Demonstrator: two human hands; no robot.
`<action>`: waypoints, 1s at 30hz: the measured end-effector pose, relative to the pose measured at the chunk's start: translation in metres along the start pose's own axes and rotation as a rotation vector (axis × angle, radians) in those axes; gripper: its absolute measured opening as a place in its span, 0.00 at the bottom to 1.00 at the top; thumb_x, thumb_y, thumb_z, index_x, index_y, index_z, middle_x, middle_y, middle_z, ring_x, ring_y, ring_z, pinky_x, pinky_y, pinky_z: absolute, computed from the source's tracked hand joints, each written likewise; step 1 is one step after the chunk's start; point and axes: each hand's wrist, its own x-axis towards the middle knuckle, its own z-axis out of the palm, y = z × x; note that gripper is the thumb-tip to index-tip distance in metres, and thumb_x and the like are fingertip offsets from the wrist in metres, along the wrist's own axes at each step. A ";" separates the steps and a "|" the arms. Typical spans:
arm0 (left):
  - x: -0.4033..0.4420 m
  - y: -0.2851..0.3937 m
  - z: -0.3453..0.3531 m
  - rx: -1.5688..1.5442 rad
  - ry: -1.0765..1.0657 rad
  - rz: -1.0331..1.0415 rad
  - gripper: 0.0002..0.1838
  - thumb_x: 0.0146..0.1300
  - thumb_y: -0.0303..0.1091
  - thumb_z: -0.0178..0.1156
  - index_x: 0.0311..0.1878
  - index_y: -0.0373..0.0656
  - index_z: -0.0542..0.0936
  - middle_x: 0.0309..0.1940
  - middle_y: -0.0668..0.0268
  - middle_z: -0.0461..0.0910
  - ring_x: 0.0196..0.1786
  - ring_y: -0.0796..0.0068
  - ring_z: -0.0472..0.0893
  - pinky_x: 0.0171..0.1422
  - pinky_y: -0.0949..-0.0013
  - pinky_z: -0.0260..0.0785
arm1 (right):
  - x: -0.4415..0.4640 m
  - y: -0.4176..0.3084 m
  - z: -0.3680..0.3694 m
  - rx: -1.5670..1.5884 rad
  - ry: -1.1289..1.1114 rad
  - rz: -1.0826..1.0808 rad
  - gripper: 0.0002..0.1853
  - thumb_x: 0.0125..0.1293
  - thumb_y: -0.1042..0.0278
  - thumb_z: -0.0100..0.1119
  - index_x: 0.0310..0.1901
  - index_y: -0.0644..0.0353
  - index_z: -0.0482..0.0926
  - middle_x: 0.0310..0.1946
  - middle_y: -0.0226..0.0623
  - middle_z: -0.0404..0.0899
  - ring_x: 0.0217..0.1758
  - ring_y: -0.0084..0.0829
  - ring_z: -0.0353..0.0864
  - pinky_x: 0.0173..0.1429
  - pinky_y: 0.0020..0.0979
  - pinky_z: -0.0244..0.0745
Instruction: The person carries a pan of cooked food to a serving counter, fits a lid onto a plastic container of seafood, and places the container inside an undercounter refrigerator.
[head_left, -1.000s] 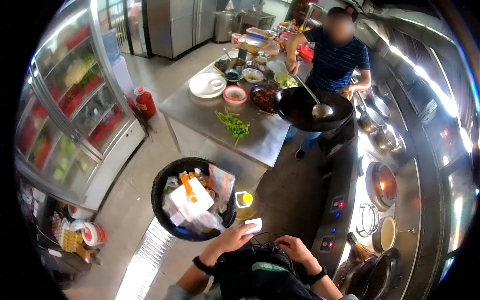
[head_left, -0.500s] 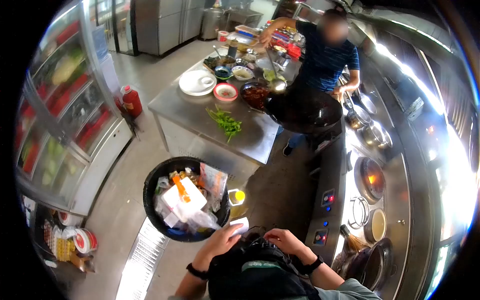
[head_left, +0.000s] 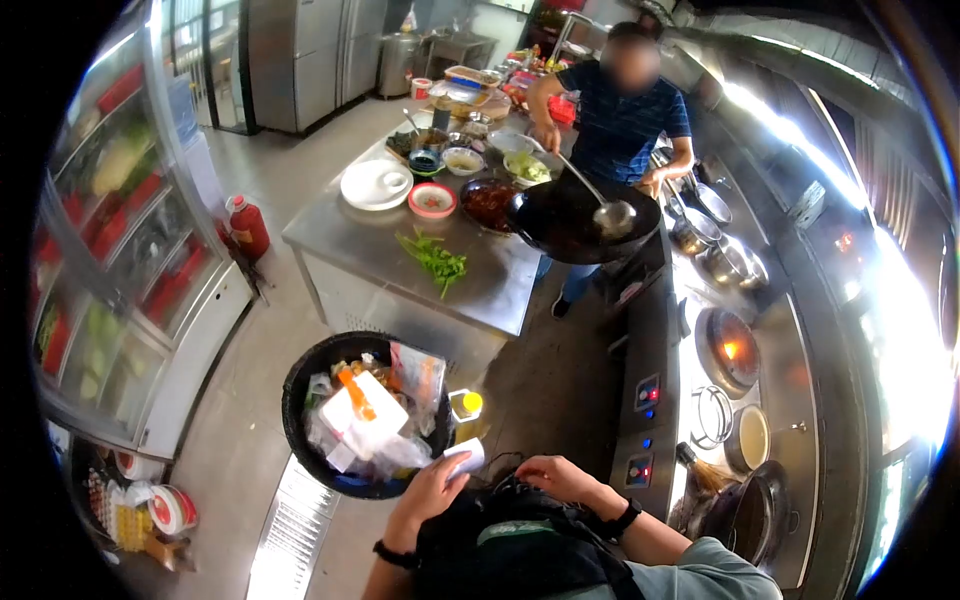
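Our left hand (head_left: 430,492) pinches a small white item (head_left: 465,459) between thumb and fingers, in front of our waist; folded paper or a little cup, we cannot tell which. Our right hand (head_left: 558,479) is loosely curled over the dark apron-like cloth (head_left: 500,565), and we cannot tell whether its fingertips grip anything.

Just past the white item stands a yellow-capped oil jug (head_left: 465,428), right beside a black rubbish tub (head_left: 293,415) heaped with plastic bags and a white foam box. Should our pinch slacken, the item could drop among that waste or onto the floor; a careless step forward could tip the jug.

Farther out, the steel bench (head_left: 345,240) carries leafy greens (head_left: 434,262) and stacked white plates (head_left: 368,188). Beside it a co-worker (head_left: 622,125) holds a wok (head_left: 560,225) and a ladle (head_left: 614,218); a slip of that grip could splash the bench. The burner (head_left: 732,350) glows orange, so a stray sleeve there could scorch.
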 end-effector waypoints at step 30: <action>0.057 0.013 0.022 0.105 -0.130 -0.018 0.21 0.68 0.35 0.60 0.62 0.41 0.74 0.54 0.47 0.80 0.55 0.46 0.80 0.57 0.57 0.75 | -0.005 0.045 -0.028 0.088 0.049 -0.017 0.13 0.68 0.74 0.55 0.52 0.62 0.80 0.46 0.43 0.84 0.48 0.37 0.84 0.52 0.34 0.78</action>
